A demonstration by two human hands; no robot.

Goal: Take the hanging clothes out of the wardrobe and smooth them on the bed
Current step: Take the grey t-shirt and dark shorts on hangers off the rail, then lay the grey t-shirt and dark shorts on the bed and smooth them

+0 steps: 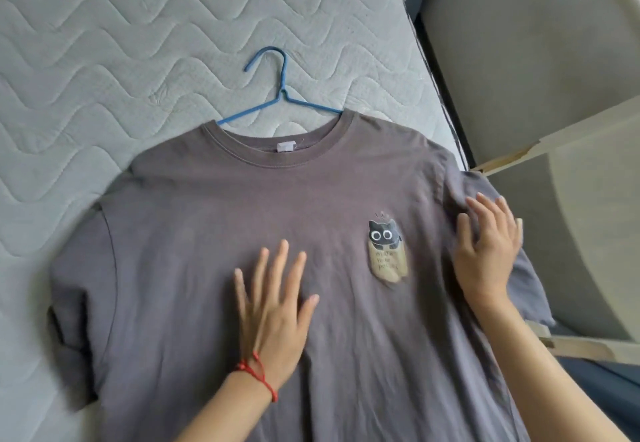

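A grey-purple T-shirt [214, 220] with a small cat print [386, 251] on the chest lies front-up on the quilted mattress [104, 61]. A blue hanger [280, 95] is still inside it, its hook sticking out of the collar. My left hand [273, 306], with a red string at the wrist, lies flat with spread fingers on the middle of the shirt. My right hand [485, 247] presses palm-down on the shirt's right shoulder and sleeve, near the mattress edge. Neither hand holds anything.
The mattress's right edge [446, 95] runs diagonally, with a dark gap beside it. Beyond it stand pale wooden panels [554, 151] and a grey surface [519, 43]. The shirt's right sleeve hangs slightly over that edge.
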